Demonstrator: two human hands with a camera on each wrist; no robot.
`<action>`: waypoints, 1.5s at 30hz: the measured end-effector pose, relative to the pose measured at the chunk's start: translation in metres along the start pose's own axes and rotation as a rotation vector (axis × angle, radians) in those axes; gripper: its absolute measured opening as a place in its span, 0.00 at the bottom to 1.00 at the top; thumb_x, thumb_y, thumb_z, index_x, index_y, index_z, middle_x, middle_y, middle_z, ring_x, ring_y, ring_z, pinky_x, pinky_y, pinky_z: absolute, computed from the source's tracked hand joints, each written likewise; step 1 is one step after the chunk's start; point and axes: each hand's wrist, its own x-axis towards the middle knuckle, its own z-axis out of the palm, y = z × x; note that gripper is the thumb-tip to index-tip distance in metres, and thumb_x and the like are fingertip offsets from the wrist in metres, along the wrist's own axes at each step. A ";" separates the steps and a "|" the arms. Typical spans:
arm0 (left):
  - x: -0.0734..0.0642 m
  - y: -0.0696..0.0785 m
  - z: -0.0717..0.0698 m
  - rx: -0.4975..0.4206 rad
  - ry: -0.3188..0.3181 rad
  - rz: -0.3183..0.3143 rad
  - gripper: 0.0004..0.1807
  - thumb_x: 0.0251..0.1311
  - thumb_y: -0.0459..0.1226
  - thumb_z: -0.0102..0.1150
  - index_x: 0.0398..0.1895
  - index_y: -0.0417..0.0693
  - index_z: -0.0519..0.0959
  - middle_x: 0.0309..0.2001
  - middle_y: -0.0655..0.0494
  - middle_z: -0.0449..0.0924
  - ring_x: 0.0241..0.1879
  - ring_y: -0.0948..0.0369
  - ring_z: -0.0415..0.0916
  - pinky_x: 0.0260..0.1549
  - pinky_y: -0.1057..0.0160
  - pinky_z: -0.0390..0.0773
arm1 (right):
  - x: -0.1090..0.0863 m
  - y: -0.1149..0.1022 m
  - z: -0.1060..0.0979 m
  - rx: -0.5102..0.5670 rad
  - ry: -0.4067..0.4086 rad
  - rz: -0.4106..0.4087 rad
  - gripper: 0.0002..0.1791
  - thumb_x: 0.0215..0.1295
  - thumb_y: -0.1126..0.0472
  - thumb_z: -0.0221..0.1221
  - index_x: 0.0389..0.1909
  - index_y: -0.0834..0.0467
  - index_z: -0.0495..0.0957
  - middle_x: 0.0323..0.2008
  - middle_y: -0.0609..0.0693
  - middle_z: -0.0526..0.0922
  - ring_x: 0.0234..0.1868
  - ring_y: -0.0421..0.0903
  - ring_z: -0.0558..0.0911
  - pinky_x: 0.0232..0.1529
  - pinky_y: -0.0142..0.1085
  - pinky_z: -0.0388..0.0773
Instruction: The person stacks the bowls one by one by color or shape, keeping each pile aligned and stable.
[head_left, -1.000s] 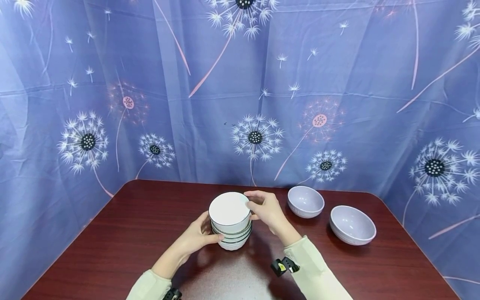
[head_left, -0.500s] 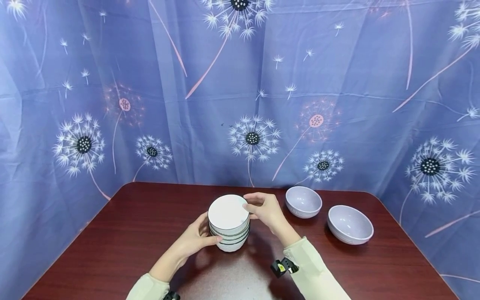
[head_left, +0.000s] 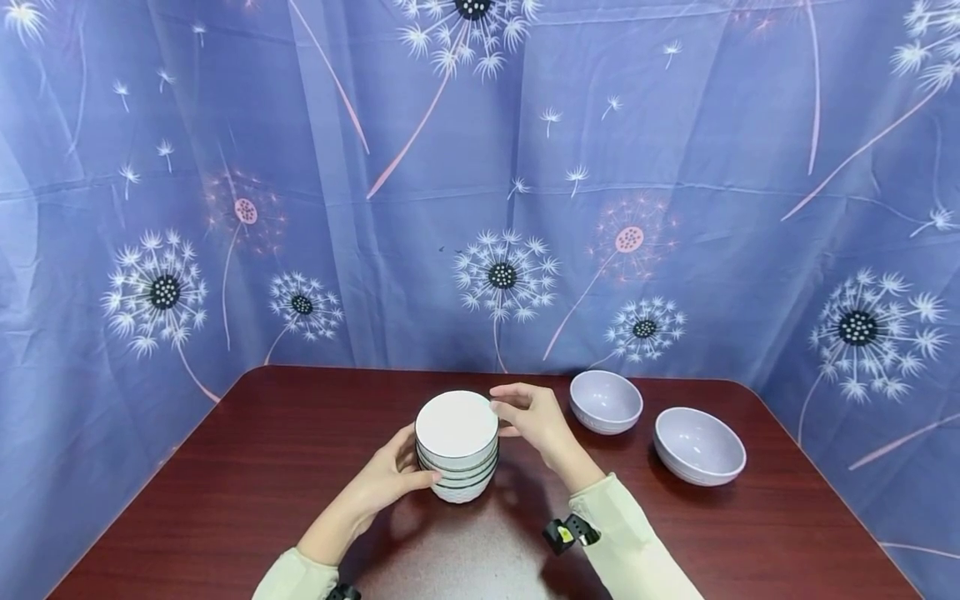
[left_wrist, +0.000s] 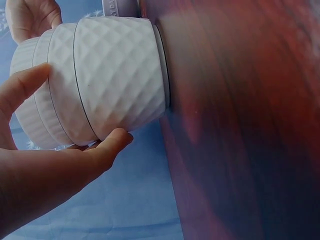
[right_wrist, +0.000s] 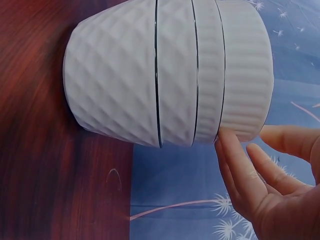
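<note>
A stack of white bowls (head_left: 459, 487) with thin dark rims stands upright on the table. Its lower bowls (right_wrist: 115, 75) carry a diamond relief, while the upper ones are ribbed. My left hand (head_left: 378, 479) grips the stack from the left, thumb in front and fingers reaching behind, as the left wrist view also shows. At the upper right of the stack, my right hand (head_left: 536, 423) holds the top bowl (right_wrist: 247, 70): thumb at the rim, fingertips against the lower part of its side.
Two pale lilac bowls, a smaller one (head_left: 606, 402) and a larger one (head_left: 699, 447), sit upright at the right of the dark red wooden table (head_left: 300, 417). A blue dandelion-print curtain (head_left: 420, 250) hangs behind and beside the table.
My right thumb has shifted slightly outward to the top bowl's rim. The left hand and the stack keep their places; the head view has drifted a little.
</note>
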 end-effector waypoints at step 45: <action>0.008 0.066 0.010 0.020 0.356 0.240 0.22 0.63 0.25 0.47 0.60 0.38 0.73 0.60 0.42 0.74 0.62 0.51 0.69 0.62 0.50 0.68 | -0.010 -0.004 -0.041 0.082 0.065 -0.032 0.16 0.70 0.69 0.51 0.54 0.74 0.72 0.44 0.68 0.81 0.36 0.43 0.84 0.41 0.42 0.84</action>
